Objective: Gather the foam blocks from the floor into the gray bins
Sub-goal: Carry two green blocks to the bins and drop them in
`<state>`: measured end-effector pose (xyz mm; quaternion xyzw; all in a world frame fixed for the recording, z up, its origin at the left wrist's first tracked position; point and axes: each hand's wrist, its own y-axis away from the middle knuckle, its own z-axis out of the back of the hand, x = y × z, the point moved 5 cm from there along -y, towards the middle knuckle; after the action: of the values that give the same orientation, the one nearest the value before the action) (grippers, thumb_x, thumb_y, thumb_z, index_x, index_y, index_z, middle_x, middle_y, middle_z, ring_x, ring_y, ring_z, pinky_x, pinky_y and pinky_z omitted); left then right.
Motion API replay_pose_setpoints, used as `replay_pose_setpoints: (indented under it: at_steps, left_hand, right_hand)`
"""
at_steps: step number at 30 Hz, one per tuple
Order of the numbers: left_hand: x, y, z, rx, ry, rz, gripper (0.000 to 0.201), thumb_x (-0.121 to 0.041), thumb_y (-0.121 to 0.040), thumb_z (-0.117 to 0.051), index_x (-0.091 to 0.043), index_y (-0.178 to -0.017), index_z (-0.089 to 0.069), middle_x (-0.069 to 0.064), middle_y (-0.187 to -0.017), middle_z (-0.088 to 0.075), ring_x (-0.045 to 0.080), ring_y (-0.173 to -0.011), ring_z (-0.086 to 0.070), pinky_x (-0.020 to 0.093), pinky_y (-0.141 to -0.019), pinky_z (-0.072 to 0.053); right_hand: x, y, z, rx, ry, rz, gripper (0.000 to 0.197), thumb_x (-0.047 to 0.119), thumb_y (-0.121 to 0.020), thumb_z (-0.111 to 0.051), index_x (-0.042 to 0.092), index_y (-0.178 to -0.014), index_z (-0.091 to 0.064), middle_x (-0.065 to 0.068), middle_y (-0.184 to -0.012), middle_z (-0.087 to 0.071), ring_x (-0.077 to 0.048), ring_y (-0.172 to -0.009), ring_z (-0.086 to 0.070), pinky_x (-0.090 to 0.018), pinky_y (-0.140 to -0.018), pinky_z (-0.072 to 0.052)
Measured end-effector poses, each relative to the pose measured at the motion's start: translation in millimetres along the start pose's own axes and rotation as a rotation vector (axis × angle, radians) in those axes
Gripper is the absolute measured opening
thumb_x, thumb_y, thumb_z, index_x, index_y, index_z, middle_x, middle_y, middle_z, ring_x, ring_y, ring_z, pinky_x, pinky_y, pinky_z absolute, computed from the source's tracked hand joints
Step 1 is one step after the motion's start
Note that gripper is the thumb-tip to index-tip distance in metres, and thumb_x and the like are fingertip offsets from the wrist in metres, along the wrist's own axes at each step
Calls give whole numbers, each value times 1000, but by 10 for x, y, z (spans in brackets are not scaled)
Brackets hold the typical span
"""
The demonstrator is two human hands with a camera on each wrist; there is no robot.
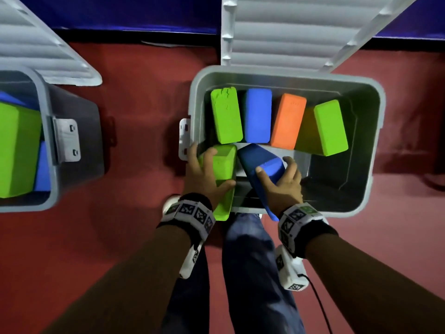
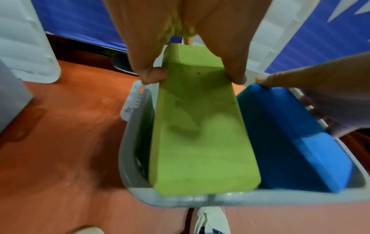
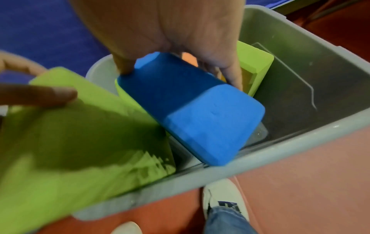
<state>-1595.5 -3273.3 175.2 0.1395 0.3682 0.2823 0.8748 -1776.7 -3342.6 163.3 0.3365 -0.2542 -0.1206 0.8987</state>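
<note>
My left hand point(image 1: 204, 174) grips a green foam block point(image 1: 224, 179) over the near left corner of the gray bin point(image 1: 375, 97). Beside it, my right hand point(image 1: 284, 179) grips a blue foam block point(image 1: 262, 169), tilted down into the bin. In the left wrist view the green block point(image 2: 200, 134) is pinched between thumb and fingers, with the blue block point(image 2: 290, 139) to its right. The right wrist view shows the blue block point(image 3: 190, 114) above the bin floor. Standing along the bin's far side are a green point(image 1: 226, 115), a blue point(image 1: 257, 115), an orange point(image 1: 287, 121) and another green block point(image 1: 331, 127).
A second gray bin point(image 1: 48, 150) at the left holds green and blue blocks. Both bins' white ribbed lids point(image 1: 284, 32) stand open behind them. Red floor point(image 1: 139, 112) lies between the bins. My legs and a white shoe point(image 3: 222, 197) are just in front of the bin.
</note>
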Motion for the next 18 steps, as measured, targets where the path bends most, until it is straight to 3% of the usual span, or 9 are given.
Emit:
replay_pose_setpoints:
  at_steps: [3, 6, 8, 10, 12, 13, 15, 18]
  left_hand:
    - [-89, 143, 34, -23, -177, -81, 65, -39, -52, -76, -17, -105, -48, 23, -115, -51, 43, -94, -56, 44, -82, -50]
    - [-109, 336, -11, 41, -250, -119, 60, -19, -40, -84, -18, -96, -62, 12, -97, -59, 35, -79, -60, 35, -66, -54]
    - [-65, 383, -116, 155, -250, -139, 64, -2, -46, -80, -14, -107, -66, 11, -106, -61, 33, -88, -61, 34, -71, -57]
    - [-33, 340, -230, 317, -233, -151, 69, 13, -66, -59, -9, -130, -53, 15, -132, -48, 36, -113, -51, 44, -88, -51]
    - [-33, 260, -263, 360, -252, -134, 65, 12, -78, -46, -10, -140, -43, 14, -145, -35, 34, -124, -42, 45, -97, -44]
    - [-80, 211, -258, 357, -234, -140, 62, 11, -79, -45, -10, -137, -46, 15, -143, -37, 35, -122, -45, 46, -95, -45]
    - [-196, 111, -268, 336, -211, -146, 49, 5, -83, -46, -8, -130, -53, 18, -139, -43, 37, -116, -51, 46, -90, -48]
    - [-123, -9, -377, 489, -319, -14, 32, -21, -99, -39, -15, -130, -44, 11, -140, -40, 33, -121, -46, 40, -97, -39]
  right_hand:
    - [-116, 164, 52, -168, 62, 109, 70, 54, -78, -65, 16, -132, -41, -10, -139, -38, -33, -125, -43, -55, -102, -35]
    - [-304, 311, 4, -158, 100, 233, 66, 27, -73, -77, 10, -129, -48, -19, -135, -40, -41, -121, -45, -51, -100, -40]
    - [-381, 328, -104, -29, 136, 251, 77, 19, -71, -76, 16, -139, -41, -19, -143, -34, -40, -130, -37, -48, -104, -37]
    - [-394, 271, -256, 162, 272, 206, 90, 25, -78, -71, 31, -150, -18, -15, -155, -14, -34, -143, -18, -46, -110, -30]
    - [-371, 142, -355, 326, 424, 140, 96, 32, -83, -64, 41, -148, 6, -11, -159, 5, -33, -146, -5, -44, -114, -24]
    - [-353, 56, -365, 386, 469, 86, 96, 32, -85, -62, 43, -147, 11, -10, -159, 10, -35, -146, -3, -45, -114, -23]
    - [-305, -86, -341, 474, 515, -14, 94, 30, -87, -58, 45, -146, 13, -9, -159, 11, -38, -144, -11, -46, -111, -28]
    - [-272, -221, -381, 544, 607, -22, 91, 30, -87, -56, 46, -145, 13, -7, -159, 5, -38, -139, -28, -44, -104, -37]
